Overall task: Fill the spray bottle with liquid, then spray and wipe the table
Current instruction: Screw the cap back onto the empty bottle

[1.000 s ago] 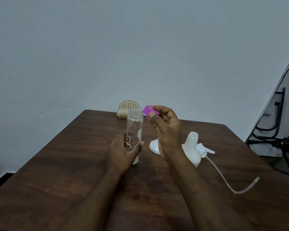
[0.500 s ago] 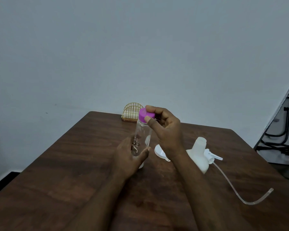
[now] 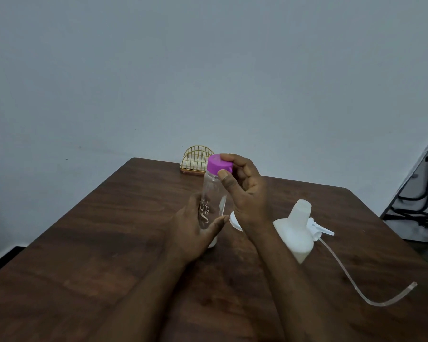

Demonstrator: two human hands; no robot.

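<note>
A clear bottle (image 3: 211, 193) with white lettering stands upright on the brown wooden table (image 3: 97, 255). My left hand (image 3: 195, 230) grips its lower half. A purple cap (image 3: 218, 165) sits on the bottle's mouth, and my right hand (image 3: 245, 191) pinches it with thumb and fingers. To the right stands a white spray bottle body (image 3: 294, 230) with an open neck. Its white trigger head (image 3: 318, 227) lies beside it, the clear tube (image 3: 361, 287) curving toward the table's right edge.
A white funnel (image 3: 234, 220) lies partly hidden behind my right wrist. A gold wire holder (image 3: 195, 161) stands at the table's far edge by the wall. Black metal chair frames (image 3: 420, 193) are at the right, off the table.
My right hand brought the purple cap from beside the bottle's open mouth down onto it and now pinches it in place. My left hand has kept its grip on the bottle.
</note>
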